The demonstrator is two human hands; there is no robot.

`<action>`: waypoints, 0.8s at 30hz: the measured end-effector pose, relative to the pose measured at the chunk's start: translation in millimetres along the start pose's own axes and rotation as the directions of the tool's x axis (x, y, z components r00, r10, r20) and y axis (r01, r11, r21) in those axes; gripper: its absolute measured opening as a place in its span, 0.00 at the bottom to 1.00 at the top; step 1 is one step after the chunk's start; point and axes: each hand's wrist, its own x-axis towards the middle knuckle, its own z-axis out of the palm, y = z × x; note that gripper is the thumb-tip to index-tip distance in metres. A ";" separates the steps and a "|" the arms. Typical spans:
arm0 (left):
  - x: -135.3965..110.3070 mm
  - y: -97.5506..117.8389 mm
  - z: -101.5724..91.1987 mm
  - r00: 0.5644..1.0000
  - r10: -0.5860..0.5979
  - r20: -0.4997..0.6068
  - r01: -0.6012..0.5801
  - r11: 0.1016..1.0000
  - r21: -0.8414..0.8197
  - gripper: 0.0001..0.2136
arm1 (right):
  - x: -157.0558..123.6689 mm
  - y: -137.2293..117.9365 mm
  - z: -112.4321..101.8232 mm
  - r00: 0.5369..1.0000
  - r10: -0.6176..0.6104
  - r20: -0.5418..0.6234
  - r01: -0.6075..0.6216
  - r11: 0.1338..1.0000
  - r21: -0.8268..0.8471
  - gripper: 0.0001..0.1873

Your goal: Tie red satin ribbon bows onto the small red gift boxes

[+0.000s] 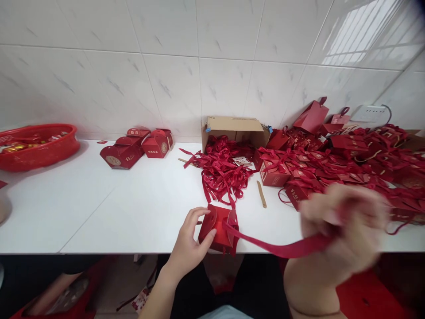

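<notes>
The red basin stands on the table, far left of the left grip. Left grip: fingers and thumb hold the red box, located immediately right. Ribbon pile: beyond the left grip, to its right. Ribbon: extends from the box into the right grip, blurred but closed upon it. Heaped boxes: beyond the right grip.

From my remote seat I see a red box with an orange-red middle and a crimson ribbon. I read deep red on the boxes at right, some lettered in gold, a round gold emblem on the dark red box at left, and scarlet on the basin. The carton comes through brown, the table white, and the wall tiles white with grey flecks.
</notes>
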 end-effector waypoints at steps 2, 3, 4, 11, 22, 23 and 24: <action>-1.1 -3.6 -0.8 0.995 -0.060 -0.080 0.055 0.996 -0.066 0.09 | 13.6 7.0 17.6 1.000 0.022 0.001 -0.022 0.998 0.054 0.15; -1.5 -5.5 -0.8 0.987 -0.101 -0.122 0.088 0.991 -0.104 0.08 | 18.6 11.7 27.5 0.994 0.059 0.090 -0.066 0.994 0.082 0.15; -1.7 -7.2 -0.4 0.977 -0.141 -0.159 0.118 0.982 -0.146 0.08 | 21.9 17.2 37.6 0.969 0.103 0.225 -0.128 0.987 0.095 0.16; -2.8 -10.7 2.1 0.937 -0.272 -0.220 0.192 0.926 -0.325 0.11 | 13.3 62.2 87.7 0.662 0.235 0.712 -0.273 0.960 -0.063 0.20; -8.4 -7.6 6.6 0.939 -0.273 -0.209 0.179 0.908 -0.379 0.11 | 13.0 76.6 103.5 0.578 0.261 0.773 -0.272 0.955 -0.119 0.25; -7.6 -7.1 5.8 0.939 -0.276 -0.203 0.184 0.906 -0.382 0.12 | 13.5 77.1 103.1 0.566 0.256 0.783 -0.278 0.954 -0.111 0.25; -6.1 -6.7 4.6 0.939 -0.283 -0.196 0.191 0.902 -0.387 0.12 | 14.0 77.6 102.5 0.553 0.252 0.794 -0.287 0.952 -0.102 0.25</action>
